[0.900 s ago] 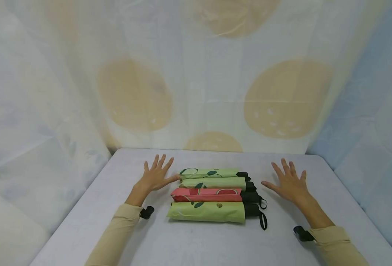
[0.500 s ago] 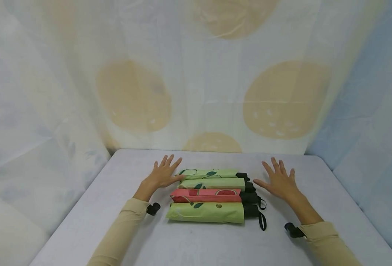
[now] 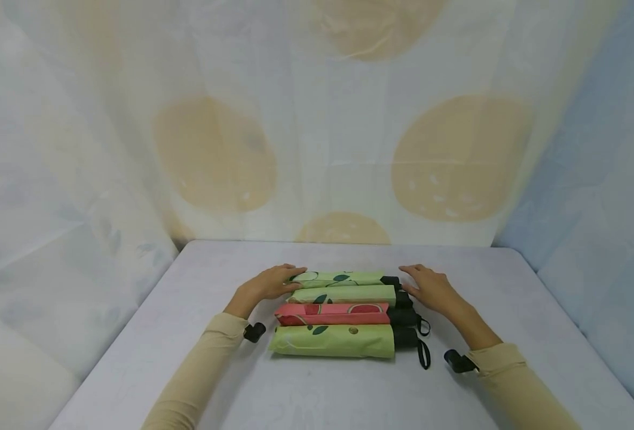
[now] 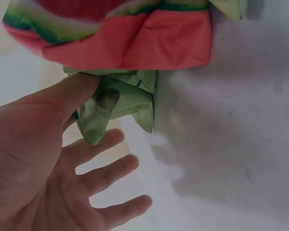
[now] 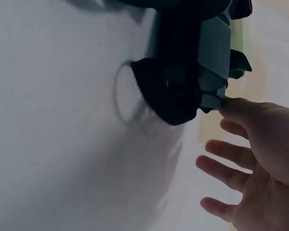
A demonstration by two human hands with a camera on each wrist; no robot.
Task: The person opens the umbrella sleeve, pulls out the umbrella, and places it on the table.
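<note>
Several folded umbrellas lie side by side on the table: a far green one [image 3: 343,278], a second green one [image 3: 349,294], a red watermelon-print one [image 3: 333,313] and a near green one [image 3: 333,341]. My left hand [image 3: 270,285] rests at the left ends of the two far green umbrellas. In the left wrist view its thumb touches a green umbrella's fabric end [image 4: 120,103] beside the red umbrella [image 4: 135,38], fingers spread. My right hand [image 3: 429,289] is at their black handles [image 3: 403,298]. Its thumb touches a handle [image 5: 173,91], fingers spread.
The pale grey table [image 3: 349,394] is enclosed by a curtain with large yellow spots [image 3: 214,149] at the back and both sides. Black wrist straps [image 3: 423,355] trail from the near handles. Small black cameras sit on both sleeves [image 3: 254,332].
Both hands have moved inward from the table on either side of the umbrellas. They now touch the two ends of the far green umbrellas. The umbrellas have not moved.
</note>
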